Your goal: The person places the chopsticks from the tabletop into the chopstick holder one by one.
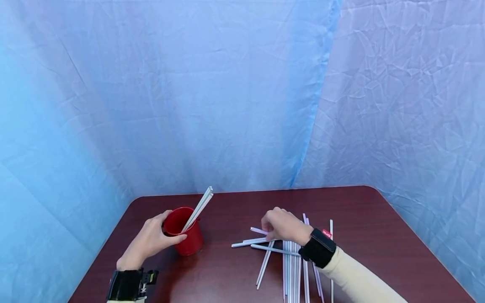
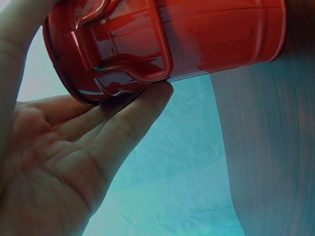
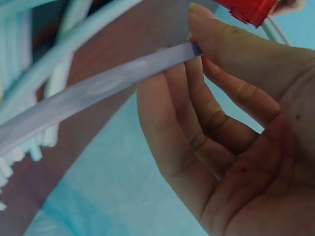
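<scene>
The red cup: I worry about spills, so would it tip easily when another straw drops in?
Probably light: the red cup looks thin-walled. The straws inside lean past its rim, which could pull it over. The left hand holding its side likely prevents that.

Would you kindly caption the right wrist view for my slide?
Right hand pinching one pale lilac straw between thumb and fingers, red cup beyond.

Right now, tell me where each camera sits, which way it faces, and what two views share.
Head: worn on the head, looking forward and down at the table; both hands and forearms show.
Left wrist: under the left hand, looking along the palm to the red cup.
Right wrist: under the right hand, whose fingers pinch a lilac straw.
Shared: all three views show the red cup.
</scene>
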